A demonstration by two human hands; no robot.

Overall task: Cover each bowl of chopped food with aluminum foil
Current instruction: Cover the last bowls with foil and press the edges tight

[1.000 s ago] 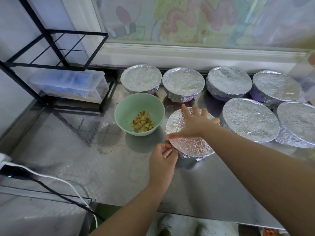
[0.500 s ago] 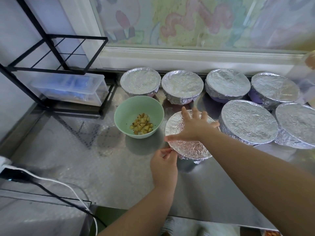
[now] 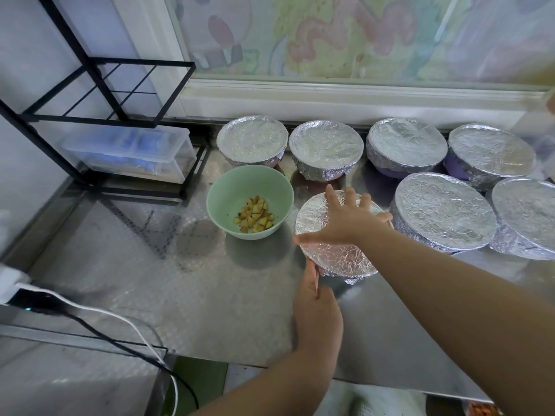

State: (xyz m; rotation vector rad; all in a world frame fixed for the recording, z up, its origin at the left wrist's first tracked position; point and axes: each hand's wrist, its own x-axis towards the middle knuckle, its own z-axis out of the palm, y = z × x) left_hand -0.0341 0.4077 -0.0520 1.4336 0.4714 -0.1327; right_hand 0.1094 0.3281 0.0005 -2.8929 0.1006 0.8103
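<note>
A foil-covered bowl (image 3: 339, 256) stands at the middle of the steel counter (image 3: 192, 289). My right hand (image 3: 345, 219) lies flat on its foil top with fingers spread. My left hand (image 3: 315, 301) is at the bowl's near left side, its fingers against the foil under the rim; how they lie is hidden. Left of it stands an uncovered green bowl (image 3: 228, 202) holding chopped yellow-brown pieces (image 3: 254, 219). Several other foil-covered bowls (image 3: 326, 145) line the back and right.
A black wire rack (image 3: 99, 94) with a clear plastic box (image 3: 129, 154) stands at the back left. A white plug and black cable (image 3: 90, 319) lie at the counter's front left. The window ledge (image 3: 330, 97) runs behind the bowls.
My left hand has uncurled and moved up against the bowl's near left side. The right hand stays flat on the foil.
</note>
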